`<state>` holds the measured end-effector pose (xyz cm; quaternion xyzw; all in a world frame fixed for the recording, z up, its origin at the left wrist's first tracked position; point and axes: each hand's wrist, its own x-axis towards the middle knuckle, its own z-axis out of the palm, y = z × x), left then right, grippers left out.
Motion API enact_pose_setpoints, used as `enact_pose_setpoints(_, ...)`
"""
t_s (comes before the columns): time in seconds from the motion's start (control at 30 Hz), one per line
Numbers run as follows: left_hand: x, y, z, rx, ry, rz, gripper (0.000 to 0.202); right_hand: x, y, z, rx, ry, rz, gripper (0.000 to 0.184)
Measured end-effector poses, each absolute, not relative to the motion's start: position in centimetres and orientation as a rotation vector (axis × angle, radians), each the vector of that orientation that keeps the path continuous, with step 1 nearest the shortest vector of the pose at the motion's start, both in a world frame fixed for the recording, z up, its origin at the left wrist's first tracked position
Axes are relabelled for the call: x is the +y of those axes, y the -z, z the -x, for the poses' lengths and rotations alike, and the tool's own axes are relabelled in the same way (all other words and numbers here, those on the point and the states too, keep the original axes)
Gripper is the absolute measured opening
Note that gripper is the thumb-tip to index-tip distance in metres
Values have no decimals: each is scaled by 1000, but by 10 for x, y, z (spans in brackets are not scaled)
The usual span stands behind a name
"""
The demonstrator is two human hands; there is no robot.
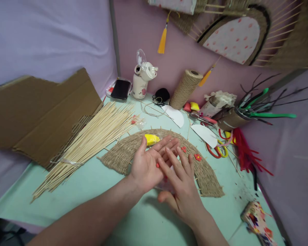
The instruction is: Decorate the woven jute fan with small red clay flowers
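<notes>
1. Pale green surface (92, 186) carries a woven arch (208, 179) with red flowers (197, 157).
2. Left hand (147, 165), palm up, unclenched, bears a small red piece (157, 165).
3. Right hand (184, 188), likewise unclenched, extends fingers across that palm.

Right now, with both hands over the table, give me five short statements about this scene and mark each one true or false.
1. A tiny red piece shows at the palm of the left hand. True.
2. The right hand is pressed flat on the table. False: its fingers are raised over the left hand.
3. The yellow packet lies on the woven arch. True.
4. The bundle of sticks is to the right of the arch in this view. False: it is to the left.
5. The flower with the yellow centre has blue petals. False: its petals are red.
</notes>
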<state>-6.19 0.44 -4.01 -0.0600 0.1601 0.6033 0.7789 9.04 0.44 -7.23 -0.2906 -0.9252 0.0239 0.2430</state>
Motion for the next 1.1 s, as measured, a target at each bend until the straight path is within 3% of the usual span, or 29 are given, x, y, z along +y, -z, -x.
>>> enact_pose_setpoints(0.2, 5, 42, 62, 365, -1276, 115, 70, 0, 68, -85, -2575, -52, 748, 84)
enact_pose_setpoints(0.37, 8, 39, 68, 320, -1357, 74, 65, 2, 68, -89, -2527, -72, 736, 74)
enact_pose_setpoints(0.53, 5, 40, 65, 305, -1250, 78, 66, 2, 68, -86, -2533, -92, 795, 82)
enact_pose_setpoints(0.7, 6, 40, 66, 284, -1320, 43, 66, 3, 68, -86, -2515, -98, 754, 73)
enact_pose_setpoints(0.87, 4, 39, 64, 265, -1224, 75, 67, 4, 68, -86, -2504, -121, 811, 80)
enact_pose_setpoints(1.1, 5, 39, 66, 257, -1304, 52, 64, 5, 68, -88, -2462, -126, 816, 72)
